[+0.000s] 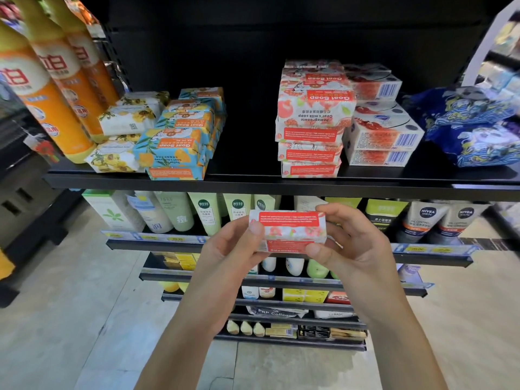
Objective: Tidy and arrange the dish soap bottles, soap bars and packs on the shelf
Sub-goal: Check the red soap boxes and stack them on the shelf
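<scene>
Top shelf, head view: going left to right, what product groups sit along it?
Orange dish soap bottles → sunflower-print soap bars → blue-and-orange goat soap bars → pomegranate goat soap stack → white boxed soaps → blue patterned packs.

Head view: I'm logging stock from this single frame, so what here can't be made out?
All in the head view:
- Held soap bar: small print blurred; both ends covered by fingers of the left hand and right hand.
- Dish soap bottles: caps cut off by the top edge.
- Blue packs: partly cut off by the right edge, print blurred.
- Price tags on the lower shelf rail: too small and blurred to read.
</scene>
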Available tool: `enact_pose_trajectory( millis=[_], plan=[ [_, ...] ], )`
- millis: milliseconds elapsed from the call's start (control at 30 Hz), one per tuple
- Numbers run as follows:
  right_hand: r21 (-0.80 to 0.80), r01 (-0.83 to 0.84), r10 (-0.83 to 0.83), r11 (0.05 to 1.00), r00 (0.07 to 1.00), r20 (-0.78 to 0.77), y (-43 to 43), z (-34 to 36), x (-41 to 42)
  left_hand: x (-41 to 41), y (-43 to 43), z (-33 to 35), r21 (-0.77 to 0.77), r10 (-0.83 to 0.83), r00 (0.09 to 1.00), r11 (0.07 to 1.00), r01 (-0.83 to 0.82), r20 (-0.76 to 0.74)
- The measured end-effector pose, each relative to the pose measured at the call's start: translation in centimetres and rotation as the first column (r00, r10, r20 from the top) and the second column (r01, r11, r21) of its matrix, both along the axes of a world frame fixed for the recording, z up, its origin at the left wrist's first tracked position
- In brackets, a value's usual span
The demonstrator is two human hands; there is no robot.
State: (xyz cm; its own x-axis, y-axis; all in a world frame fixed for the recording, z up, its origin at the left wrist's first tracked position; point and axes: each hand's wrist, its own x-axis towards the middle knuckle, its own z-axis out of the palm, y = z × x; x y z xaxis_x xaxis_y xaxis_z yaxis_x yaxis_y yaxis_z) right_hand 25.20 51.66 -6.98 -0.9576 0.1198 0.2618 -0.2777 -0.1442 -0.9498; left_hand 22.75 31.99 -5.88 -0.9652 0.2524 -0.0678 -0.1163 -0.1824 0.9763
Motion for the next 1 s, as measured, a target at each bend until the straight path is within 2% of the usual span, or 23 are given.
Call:
enact_pose_trajectory(
  millis=[300, 500, 600, 833, 1000],
  plan=[
    [0.024, -0.052, 0.053, 0.998, 0.999, -0.013, -0.1, -0.2, -0.1, -0.3, -0.2, -0.3, 0.075, 0.035, 0.999, 0.996, -0.037, 0.035],
    [0.052, 0.015, -0.028, 0.999, 0.965, 0.261, -0.7, 0.2, 0.2, 0.0, -0.2, -0.2, 0.050, 0.057, 0.998, 0.997, -0.057, 0.011],
    [0.047, 0.010, -0.025, 0.999, 0.945, 0.327, -0.9, 0.2, 0.2, 0.0, -0.3, -0.6, 0.044, 0.060, 0.998, 0.997, -0.060, 0.011],
    [0.040, 0.032, -0.045, 0.999, 0.932, 0.360, -1.1, 0.3, 0.3, 0.0, -0.5, -1.2, 0.018, 0.066, 0.998, 0.998, -0.066, -0.003],
    [-0.010, 0.046, -0.041, 0.999, 0.945, 0.324, -1.0, 0.1, 0.4, 0.2, -0.7, -0.9, -0.004, 0.040, 0.999, 0.999, -0.040, -0.008]
  ],
)
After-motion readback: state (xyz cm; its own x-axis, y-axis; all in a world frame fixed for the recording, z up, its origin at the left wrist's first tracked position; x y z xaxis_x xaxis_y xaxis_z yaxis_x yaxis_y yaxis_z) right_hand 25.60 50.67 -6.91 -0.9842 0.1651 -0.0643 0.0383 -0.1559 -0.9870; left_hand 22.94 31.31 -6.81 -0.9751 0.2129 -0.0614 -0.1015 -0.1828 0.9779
